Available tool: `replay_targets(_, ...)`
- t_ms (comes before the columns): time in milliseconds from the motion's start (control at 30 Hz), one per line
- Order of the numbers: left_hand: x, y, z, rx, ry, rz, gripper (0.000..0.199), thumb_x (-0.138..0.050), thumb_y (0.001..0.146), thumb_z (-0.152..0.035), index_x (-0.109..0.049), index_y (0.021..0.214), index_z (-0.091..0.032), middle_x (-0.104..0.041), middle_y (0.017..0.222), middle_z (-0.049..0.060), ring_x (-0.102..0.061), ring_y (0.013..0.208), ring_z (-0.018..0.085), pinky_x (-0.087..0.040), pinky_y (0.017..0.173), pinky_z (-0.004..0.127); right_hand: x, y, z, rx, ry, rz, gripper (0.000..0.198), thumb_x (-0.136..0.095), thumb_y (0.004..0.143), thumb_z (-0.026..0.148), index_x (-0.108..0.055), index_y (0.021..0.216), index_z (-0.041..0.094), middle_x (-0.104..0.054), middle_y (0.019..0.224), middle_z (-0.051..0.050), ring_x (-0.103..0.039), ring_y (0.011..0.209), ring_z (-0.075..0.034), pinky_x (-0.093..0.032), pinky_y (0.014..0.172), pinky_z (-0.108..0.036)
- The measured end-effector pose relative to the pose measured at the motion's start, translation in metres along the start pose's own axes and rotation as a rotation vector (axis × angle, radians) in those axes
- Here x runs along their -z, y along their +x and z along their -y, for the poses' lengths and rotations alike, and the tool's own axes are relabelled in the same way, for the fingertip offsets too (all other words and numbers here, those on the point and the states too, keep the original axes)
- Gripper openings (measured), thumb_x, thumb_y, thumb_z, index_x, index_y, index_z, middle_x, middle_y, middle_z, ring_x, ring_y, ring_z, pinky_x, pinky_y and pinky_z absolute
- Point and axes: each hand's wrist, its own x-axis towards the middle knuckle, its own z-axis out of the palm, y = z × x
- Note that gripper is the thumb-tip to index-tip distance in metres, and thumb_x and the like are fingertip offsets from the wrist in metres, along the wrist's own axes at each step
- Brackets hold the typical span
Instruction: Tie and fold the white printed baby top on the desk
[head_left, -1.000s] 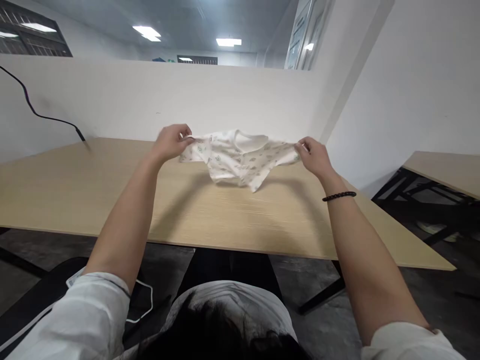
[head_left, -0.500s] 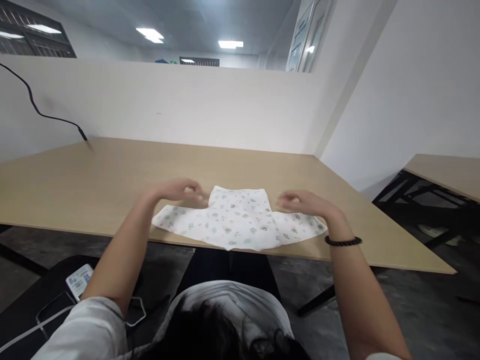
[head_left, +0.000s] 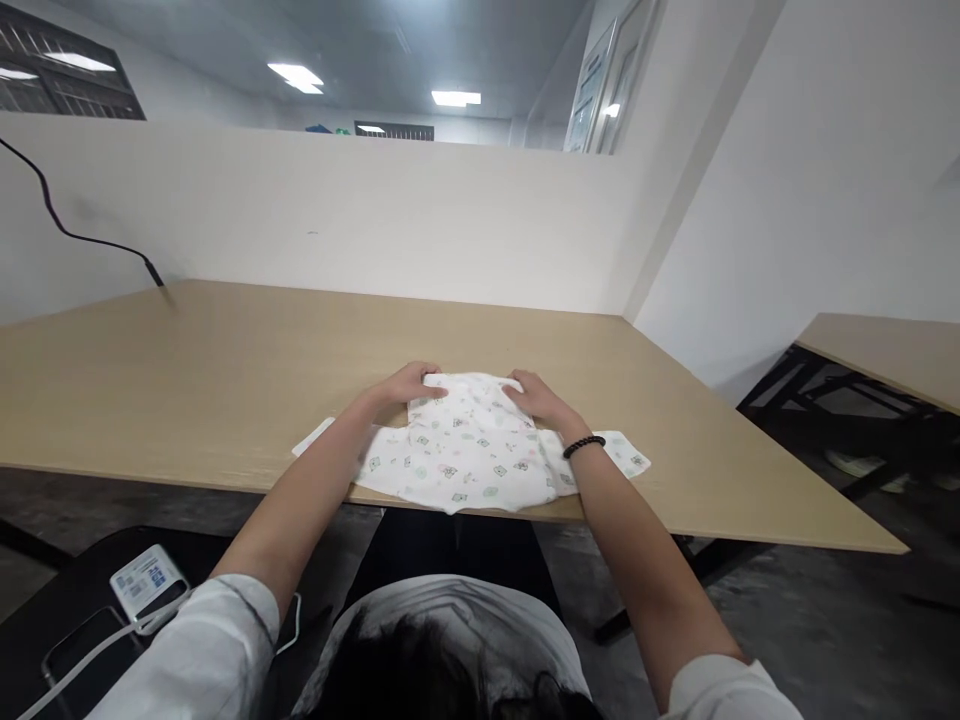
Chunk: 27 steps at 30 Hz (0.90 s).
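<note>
A white baby top (head_left: 469, 450) with a small green and grey print lies spread on the wooden table, its sleeves reaching out to both sides and its lower part near the front edge. My left hand (head_left: 414, 382) grips the far left corner, thumb on top of the cloth, the other fingers tucked behind the edge. At the far right corner my right hand (head_left: 534, 393) pinches the fabric the same way. My forearms cross over the sleeves and cover parts of them.
The wooden table (head_left: 247, 350) ends at a white partition (head_left: 420, 225). A black cable (head_left: 97, 240) hangs at the left. Below, a white power bank (head_left: 148, 582) with a cable lies on a dark seat. Another table (head_left: 892, 350) stands at the right.
Both hands have come inward from beside the cloth onto its far corners and now grip them. The far edge looks slightly bunched between them.
</note>
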Motion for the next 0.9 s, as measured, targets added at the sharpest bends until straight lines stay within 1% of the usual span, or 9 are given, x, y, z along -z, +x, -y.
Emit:
replay_targets(100, 0.011, -0.008, -0.003, -0.018, -0.166, 0.105, 0.054, -0.075, 0.072, -0.058, -0.064, 0.104, -0.017, -0.065, 0.105, 0.010, -0.062, 0.089, 0.021, -0.048, 0.075, 0.029, 0.007, -0.008, 0.000, 0.032, 0.259, -0.019, 0.023, -0.045, 0.099, 0.040, -0.052, 0.107, 0.020, -0.061, 0.105, -0.005, -0.057, 0.096, -0.019, -0.047, 0.084, -0.028)
replay_targets(267, 0.022, -0.012, -0.006, -0.044, -0.171, 0.242, 0.046, -0.080, 0.069, -0.054, -0.068, 0.095, -0.019, -0.066, 0.105, 0.007, -0.060, 0.093, 0.019, -0.045, 0.080, 0.026, 0.012, -0.011, -0.004, 0.022, 0.685, 0.093, 0.036, -0.069, 0.078, 0.045, -0.051, 0.098, 0.020, -0.053, 0.085, 0.002, -0.050, 0.076, -0.014, -0.041, 0.067, -0.022)
replay_targets(433, 0.029, -0.012, -0.001, -0.059, -0.165, 0.133, 0.038, -0.081, 0.066, -0.050, -0.072, 0.087, -0.019, -0.068, 0.095, 0.004, -0.060, 0.089, 0.017, -0.045, 0.082, 0.027, 0.012, -0.006, -0.006, 0.011, 0.699, 0.013, 0.030, -0.076, 0.064, 0.033, -0.060, 0.084, 0.016, -0.056, 0.078, 0.002, -0.049, 0.073, -0.012, -0.036, 0.064, -0.021)
replay_targets(500, 0.031, -0.012, 0.000, -0.054, -0.157, 0.143, 0.036, -0.082, 0.064, -0.049, -0.074, 0.084, -0.020, -0.069, 0.094, 0.005, -0.061, 0.090, 0.018, -0.046, 0.084, 0.029, 0.011, -0.005, -0.006, -0.011, 0.666, -0.028, 0.028, -0.076, 0.063, 0.032, -0.064, 0.082, 0.014, -0.060, 0.079, 0.000, -0.052, 0.075, -0.013, -0.038, 0.064, -0.021)
replay_targets(600, 0.031, -0.014, 0.001, -0.050, -0.102, 0.157, 0.042, -0.080, 0.065, -0.051, -0.077, 0.096, -0.022, -0.070, 0.105, 0.007, -0.062, 0.099, 0.023, -0.047, 0.093, 0.035, 0.009, -0.005, -0.007, -0.035, 0.632, -0.059, 0.026, -0.075, 0.063, 0.032, -0.069, 0.081, 0.014, -0.064, 0.081, -0.003, -0.056, 0.078, -0.016, -0.041, 0.065, -0.022)
replay_targets(700, 0.025, -0.013, 0.000, -0.063, -0.059, -0.002, 0.056, -0.077, 0.069, -0.055, -0.072, 0.114, -0.023, -0.063, 0.127, 0.010, -0.057, 0.116, 0.027, -0.044, 0.105, 0.039, 0.007, -0.003, -0.012, -0.041, 0.624, -0.103, 0.029, -0.074, 0.066, 0.032, -0.071, 0.089, 0.013, -0.067, 0.089, -0.006, -0.061, 0.084, -0.018, -0.047, 0.072, -0.025)
replay_targets(800, 0.013, -0.009, 0.004, -0.094, 0.014, -0.235, 0.066, -0.071, 0.076, -0.055, -0.060, 0.133, -0.024, -0.048, 0.143, 0.011, -0.047, 0.131, 0.028, -0.038, 0.115, 0.042, 0.002, 0.000, -0.018, -0.088, 0.587, -0.151, 0.050, -0.074, 0.070, 0.033, -0.067, 0.114, 0.011, -0.065, 0.112, -0.014, -0.063, 0.097, -0.024, -0.051, 0.087, -0.035)
replay_targets(867, 0.004, -0.006, 0.007, -0.082, 0.154, -0.353, 0.080, -0.069, 0.078, -0.053, -0.041, 0.148, -0.026, -0.030, 0.155, 0.012, -0.030, 0.145, 0.030, -0.029, 0.121, 0.047, -0.003, 0.001, -0.021, -0.095, 0.438, -0.212, 0.069, -0.075, 0.073, 0.035, -0.056, 0.135, 0.010, -0.052, 0.135, -0.021, -0.054, 0.121, -0.031, -0.044, 0.102, -0.043)
replay_targets(900, 0.000, -0.005, 0.009, -0.071, 0.244, -0.377, 0.086, -0.067, 0.079, -0.053, -0.031, 0.153, -0.027, -0.018, 0.161, 0.011, -0.019, 0.149, 0.031, -0.023, 0.123, 0.050, -0.005, 0.000, -0.022, -0.070, 0.319, -0.240, 0.076, -0.074, 0.077, 0.037, -0.048, 0.144, 0.011, -0.041, 0.146, -0.022, -0.043, 0.133, -0.034, -0.037, 0.110, -0.046)
